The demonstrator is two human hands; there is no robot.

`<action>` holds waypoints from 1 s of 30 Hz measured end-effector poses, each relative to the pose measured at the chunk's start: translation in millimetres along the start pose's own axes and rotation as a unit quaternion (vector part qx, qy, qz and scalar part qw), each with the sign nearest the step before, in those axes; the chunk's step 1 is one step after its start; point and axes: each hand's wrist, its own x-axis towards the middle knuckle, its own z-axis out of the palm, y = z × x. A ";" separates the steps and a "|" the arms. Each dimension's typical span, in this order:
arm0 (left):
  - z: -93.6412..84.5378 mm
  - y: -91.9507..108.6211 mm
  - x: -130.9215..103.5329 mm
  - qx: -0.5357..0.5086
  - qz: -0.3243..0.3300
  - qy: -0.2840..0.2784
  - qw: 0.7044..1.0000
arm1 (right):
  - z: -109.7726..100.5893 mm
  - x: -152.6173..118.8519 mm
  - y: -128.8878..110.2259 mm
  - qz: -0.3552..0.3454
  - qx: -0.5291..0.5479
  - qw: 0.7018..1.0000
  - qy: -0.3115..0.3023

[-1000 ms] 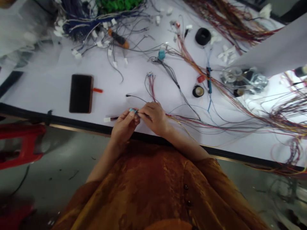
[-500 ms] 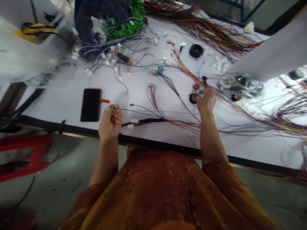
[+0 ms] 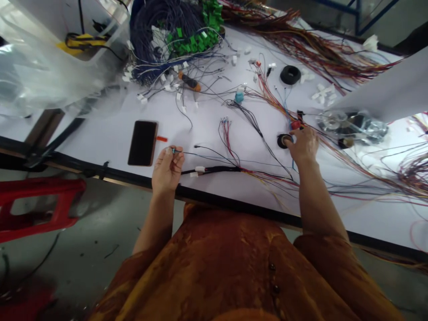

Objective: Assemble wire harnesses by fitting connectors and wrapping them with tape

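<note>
Near the table's front edge, my left hand (image 3: pixel 169 168) pinches the end of a thin wire (image 3: pixel 190 154), with a small blue piece showing at the fingertips. This wire stretches right across the table. My right hand (image 3: pixel 306 145) reaches down with thumb and forefinger apart, the thumb at a small black tape roll (image 3: pixel 281 141). Just beyond its fingers lies a red object (image 3: pixel 296 125), partly covered. A blue wire (image 3: pixel 285 104) runs past this spot. Between the hands lies a black-sleeved wire harness (image 3: pixel 220 169) with white connectors (image 3: pixel 199 169).
A phone (image 3: pixel 143 142) and an orange strip (image 3: pixel 162 139) lie left. Behind are an orange-handled tool (image 3: pixel 190 82), green connectors (image 3: pixel 197 42) on dark wires, another black roll (image 3: pixel 290 75) and long wire bundles (image 3: pixel 301 40). A plastic bag of parts (image 3: pixel 354 125) sits right.
The view has shifted, so everything appears farther right. My right hand's thumb and forefinger have spread at the tape roll and red object. My left hand keeps its pinch on the wire.
</note>
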 end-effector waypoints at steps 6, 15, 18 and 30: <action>3.2 -0.2 0.7 0.007 0.010 -0.017 1.000 | -12.3 7.7 -29.4 -0.046 0.039 0.996 0.064; 1.8 6.5 9.8 0.065 0.012 -0.053 0.996 | -51.1 -41.5 -215.1 -0.145 0.542 0.796 -0.227; -0.6 9.3 12.5 0.101 0.043 -0.097 0.989 | -53.5 -52.7 -257.0 -0.069 0.600 0.699 -0.384; 0.5 17.2 25.7 0.218 0.085 -0.099 0.967 | -45.0 -108.3 -260.2 -0.252 0.516 0.786 -0.227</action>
